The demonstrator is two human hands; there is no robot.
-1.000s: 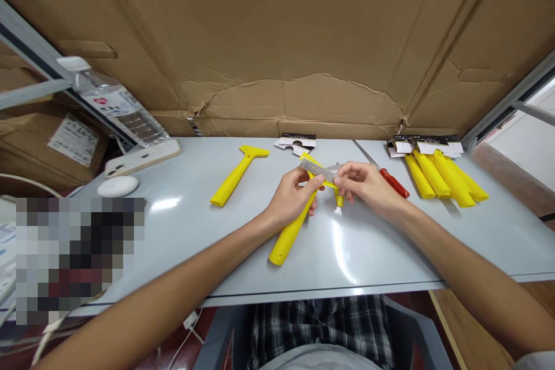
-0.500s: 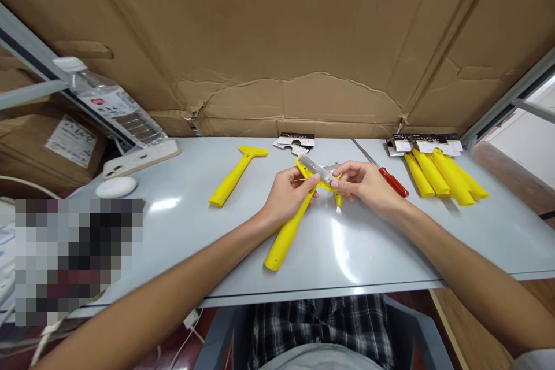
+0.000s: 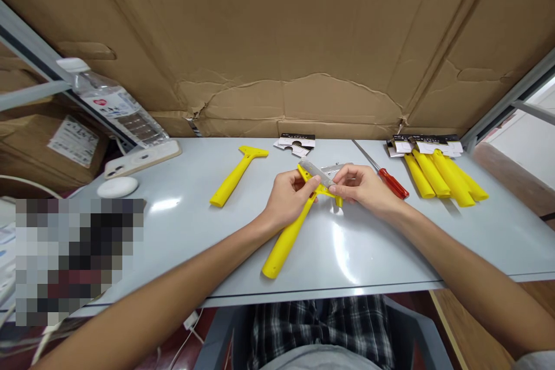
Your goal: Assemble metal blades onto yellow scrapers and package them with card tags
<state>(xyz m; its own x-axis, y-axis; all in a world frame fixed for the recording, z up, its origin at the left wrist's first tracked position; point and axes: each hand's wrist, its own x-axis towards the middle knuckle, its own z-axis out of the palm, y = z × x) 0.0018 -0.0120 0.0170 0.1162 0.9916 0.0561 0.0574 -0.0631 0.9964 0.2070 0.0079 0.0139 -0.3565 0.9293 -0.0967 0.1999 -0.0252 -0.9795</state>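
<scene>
My left hand (image 3: 287,199) is closed around the head end of a yellow scraper handle (image 3: 286,243), which slants down toward the table's front edge. Across that head lies a flat grey metal plate (image 3: 315,171), with my left thumb pressing near it. My right hand (image 3: 362,185) pinches the plate's lower right end against the head. Just below the right fingers a short yellow piece (image 3: 339,202) pokes out; its kind is unclear. Behind the hands lies a thin metal part (image 3: 332,168), partly hidden by the right fingers.
A second yellow scraper (image 3: 234,178) lies to the left. Printed cards (image 3: 297,141) are at the back. On the right are a red-handled screwdriver (image 3: 392,182) and several carded yellow handles (image 3: 451,179). A bottle (image 3: 119,107), phone (image 3: 143,159) and white oval case (image 3: 117,187) stand left.
The metal plate now lies flatter along the scraper head, and the handle's lower end has shifted slightly left and nearer. More of the thin metal part behind shows.
</scene>
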